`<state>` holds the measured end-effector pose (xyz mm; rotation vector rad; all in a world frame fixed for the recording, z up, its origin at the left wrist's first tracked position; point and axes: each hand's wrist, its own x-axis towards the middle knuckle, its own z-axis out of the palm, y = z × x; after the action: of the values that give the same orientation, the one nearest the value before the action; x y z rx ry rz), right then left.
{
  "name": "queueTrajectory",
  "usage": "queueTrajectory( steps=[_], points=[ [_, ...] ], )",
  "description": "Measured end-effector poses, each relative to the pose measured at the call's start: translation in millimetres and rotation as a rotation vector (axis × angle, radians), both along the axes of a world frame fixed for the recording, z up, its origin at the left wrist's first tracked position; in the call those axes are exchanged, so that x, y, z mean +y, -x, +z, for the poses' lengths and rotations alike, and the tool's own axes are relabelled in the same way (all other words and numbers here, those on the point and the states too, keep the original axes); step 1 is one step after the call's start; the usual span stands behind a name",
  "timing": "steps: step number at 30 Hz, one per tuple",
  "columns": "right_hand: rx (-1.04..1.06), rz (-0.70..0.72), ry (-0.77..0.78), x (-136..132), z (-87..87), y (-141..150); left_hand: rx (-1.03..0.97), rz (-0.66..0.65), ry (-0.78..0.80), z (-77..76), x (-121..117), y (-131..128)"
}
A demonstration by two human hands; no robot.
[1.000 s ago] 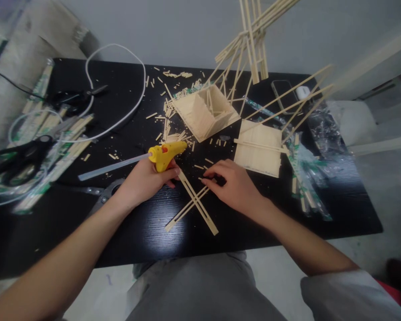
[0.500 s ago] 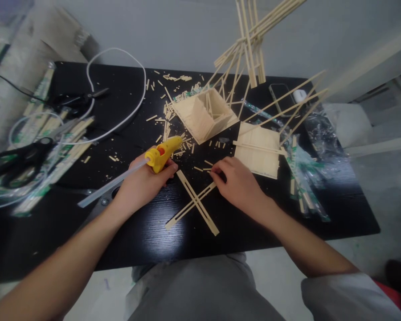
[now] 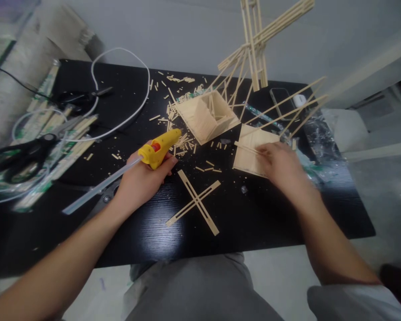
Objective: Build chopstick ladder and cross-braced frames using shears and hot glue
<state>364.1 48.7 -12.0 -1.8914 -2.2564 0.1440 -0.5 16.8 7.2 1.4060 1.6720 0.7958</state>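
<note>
My left hand [image 3: 141, 179] is wrapped round a yellow glue gun [image 3: 158, 147] with a clear glue stick [image 3: 96, 187] poking out its back; the nozzle points up and right, lifted off the table. A cross of glued wooden sticks [image 3: 196, 201] lies flat on the black table [image 3: 87, 240] between my hands, touched by neither. My right hand [image 3: 280, 166] rests over a flat panel of wooden sticks [image 3: 249, 149] at the right, its fingers curled on a loose stick [image 3: 245, 147] lying across the panel. A box-shaped stick model [image 3: 207, 116] sits behind.
A tall frame of long sticks [image 3: 254, 49] rises at the back right. Black scissors [image 3: 16, 154], a white cable [image 3: 127, 89] and wrapped stick bundles [image 3: 63, 142] lie at the left. Short stick offcuts [image 3: 173, 80] are scattered mid-table. A phone [image 3: 280, 98] and plastic wrappers [image 3: 317, 133] lie right.
My right hand left the stick cross and moved right onto the flat panel. My left hand tilted the glue gun's nozzle upward, away from the cross.
</note>
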Motion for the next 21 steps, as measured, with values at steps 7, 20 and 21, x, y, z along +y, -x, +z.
queueTrajectory(
  steps=[7, 20, 21],
  points=[
    [0.003, -0.031, 0.003, -1, -7.4, 1, -0.01, 0.013, 0.006, -0.4, 1, -1],
    [0.552, 0.539, 0.403, -40, 43.1, 88, -0.17, 0.05, -0.052, -2.6, -2, 3],
    [0.55, 0.6, 0.419, -41, 41.6, 96, -0.17, 0.048, -0.042, -2.3, -2, 3]
  ],
)
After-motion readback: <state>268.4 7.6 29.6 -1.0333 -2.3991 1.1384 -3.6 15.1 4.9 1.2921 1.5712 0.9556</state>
